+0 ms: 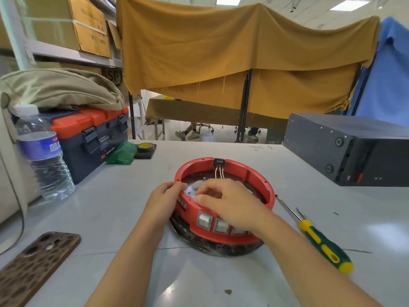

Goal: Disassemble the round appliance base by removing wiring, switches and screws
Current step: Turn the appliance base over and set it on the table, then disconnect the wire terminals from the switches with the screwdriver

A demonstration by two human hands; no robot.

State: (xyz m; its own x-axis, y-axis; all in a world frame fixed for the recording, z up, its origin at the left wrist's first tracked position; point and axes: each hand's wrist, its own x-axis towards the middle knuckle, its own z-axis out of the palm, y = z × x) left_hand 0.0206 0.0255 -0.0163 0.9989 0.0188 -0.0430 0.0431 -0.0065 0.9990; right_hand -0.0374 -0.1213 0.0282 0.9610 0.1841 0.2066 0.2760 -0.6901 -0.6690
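Red round base (223,218) sits mid-counter (287,173), open side up. Left hand (164,197) grips the left rim, likely to steady it. Right hand (228,201) reaches inside, fingers (202,197) curled; what they pinch cannot be told. Screwdriver (318,238) lies just right, unused.
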